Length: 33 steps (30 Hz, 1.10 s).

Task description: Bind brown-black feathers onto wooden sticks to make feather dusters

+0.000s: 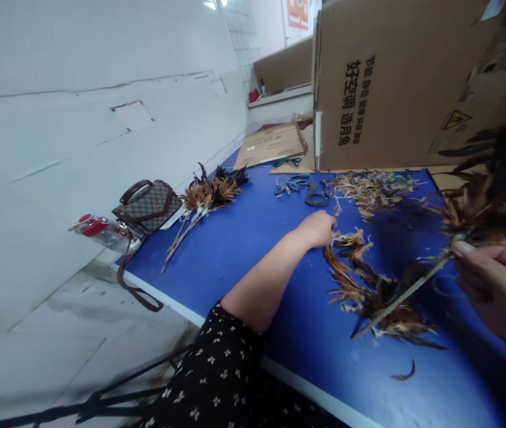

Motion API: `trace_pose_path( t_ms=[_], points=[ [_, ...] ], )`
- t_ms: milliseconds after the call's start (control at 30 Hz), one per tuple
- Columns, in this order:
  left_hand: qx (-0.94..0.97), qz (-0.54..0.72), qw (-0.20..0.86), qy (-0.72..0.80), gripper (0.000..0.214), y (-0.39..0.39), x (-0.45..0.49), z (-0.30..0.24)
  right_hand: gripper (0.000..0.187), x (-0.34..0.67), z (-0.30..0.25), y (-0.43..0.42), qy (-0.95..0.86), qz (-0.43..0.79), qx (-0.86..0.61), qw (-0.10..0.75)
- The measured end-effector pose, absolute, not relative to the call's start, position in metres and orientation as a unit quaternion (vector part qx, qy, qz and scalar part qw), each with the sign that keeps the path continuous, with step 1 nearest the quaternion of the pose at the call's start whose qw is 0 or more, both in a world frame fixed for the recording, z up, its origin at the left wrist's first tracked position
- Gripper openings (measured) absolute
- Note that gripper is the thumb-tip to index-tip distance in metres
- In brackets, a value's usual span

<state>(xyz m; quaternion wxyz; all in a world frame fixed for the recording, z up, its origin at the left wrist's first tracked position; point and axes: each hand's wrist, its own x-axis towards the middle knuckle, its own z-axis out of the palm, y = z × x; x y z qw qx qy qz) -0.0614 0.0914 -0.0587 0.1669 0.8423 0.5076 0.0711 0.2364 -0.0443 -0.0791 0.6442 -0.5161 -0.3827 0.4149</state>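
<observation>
My right hand (500,282), at the right edge, pinches a feather duster where its feathers meet the stick. The duster's thin stick (402,298) slants down to the left, and its dark brown and black feathers (471,205) fan out above the hand. Over the blue table, my left hand (318,229) has its fingers closed at the upper end of a loose feather pile (346,276). Whatever those fingers hold is hidden. Brown, tan and black feathers make up this pile. One single curved feather (405,372) lies apart, nearer the front edge.
Finished-looking feather bundles on sticks (212,193) lie at the left, beside a patterned handbag (148,208) and a red-capped bottle (106,232). Small pale feathers (371,190) and blue strips (292,184) lie farther back. A large cardboard box (395,83) stands behind.
</observation>
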Motion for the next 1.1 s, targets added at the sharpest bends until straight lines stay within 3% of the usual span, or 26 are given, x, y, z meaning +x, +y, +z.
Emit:
trace_pose_path(
  t_ms=[200, 367, 567, 1100],
  points=[
    [0.861, 0.068, 0.144, 0.484, 0.022, 0.097, -0.067, -0.068, 0.049, 0.228, -0.073, -0.047, -0.384, 0.413, -0.520, 0.642],
    [0.898, 0.175, 0.171, 0.367, 0.023, 0.078, -0.057, -0.035, 0.058, 0.217, -0.060, -0.051, -0.366, 0.438, -0.537, 0.622],
    [0.922, 0.219, 0.220, 0.231, 0.035, 0.033, -0.037, 0.001, 0.053, 0.214, -0.057, -0.056, -0.375, 0.472, -0.509, 0.614],
    [0.870, 0.288, 0.363, 0.170, 0.022, 0.018, -0.022, 0.012, 0.053, 0.196, -0.065, -0.063, -0.414, 0.529, -0.496, 0.550]
  ],
)
